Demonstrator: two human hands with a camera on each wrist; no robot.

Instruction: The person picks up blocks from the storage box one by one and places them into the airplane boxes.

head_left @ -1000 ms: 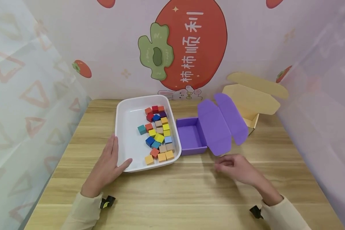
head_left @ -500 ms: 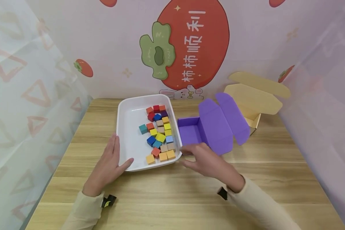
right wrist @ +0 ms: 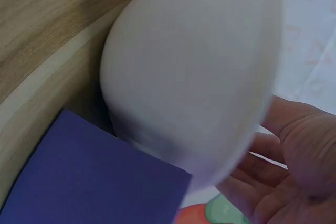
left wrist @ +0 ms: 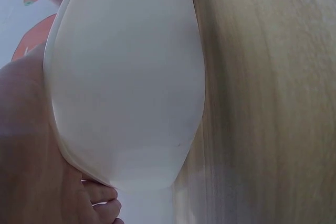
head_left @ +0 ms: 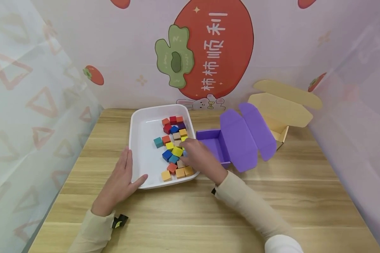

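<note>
In the head view a white tray (head_left: 142, 140) holds several coloured cubes, mostly along its right side. My left hand (head_left: 118, 179) rests on the tray's near-left corner, with straight fingers along the outer edge and the thumb over the rim. Over the right rim reaches my right hand (head_left: 201, 158), its thumb and fingers apart above the cubes. A light blue cube (head_left: 185, 153) shows partly between them, and a yellow cube (head_left: 177, 151) lies just left. The hand hides some cubes. In the right wrist view the tray wall (right wrist: 189, 66) hides the fingertips.
A purple box (head_left: 213, 146) with its lid folded open stands against the tray's right side. Behind it, a yellow box (head_left: 277, 109) also has its lid up. A printed cloth wall (head_left: 126, 52) closes off the back of the wooden table (head_left: 164, 218).
My right hand has moved left from beside the purple box, across its front, to above the cubes in the tray. The left hand stays on the tray corner.
</note>
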